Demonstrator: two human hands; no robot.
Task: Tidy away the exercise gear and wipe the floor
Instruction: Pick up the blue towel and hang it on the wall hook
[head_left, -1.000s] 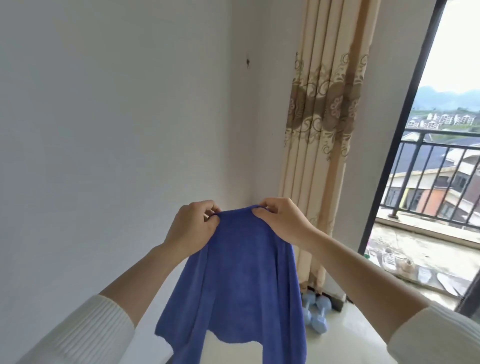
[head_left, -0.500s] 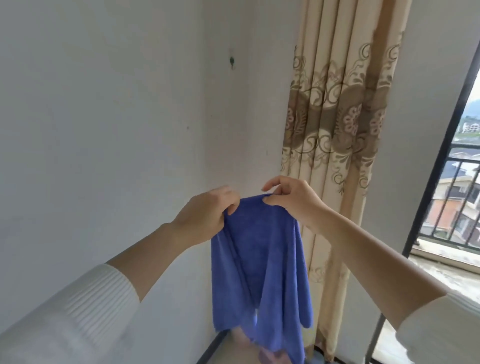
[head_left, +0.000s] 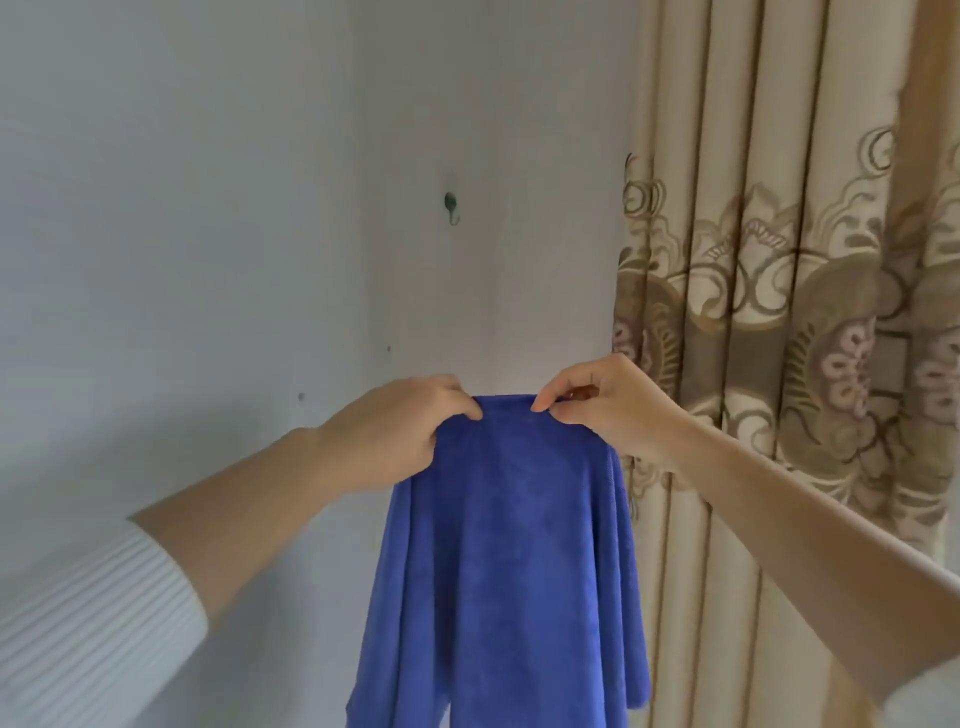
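A person's two arms reach forward, holding a blue cloth (head_left: 509, 545) up in front of a pale wall (head_left: 208, 208). The left hand (head_left: 400, 431) grips the cloth's top edge with its fingers curled round the fabric. The right hand (head_left: 608, 410) pinches the same edge just beside it, between thumb and fingertips. A short stretch of edge runs taut between them, and the rest hangs in loose folds past the bottom of the view. Higher on the wall, well apart from the cloth, sits a small dark green hook (head_left: 452, 207) (probably the cloth's hanging place, which would explain the narrow, gathered hold). A beige patterned curtain (head_left: 779, 312) hangs on the right. A white ribbed sleeve (head_left: 88, 623) covers the left forearm. Neither the floor nor any exercise gear is in view.
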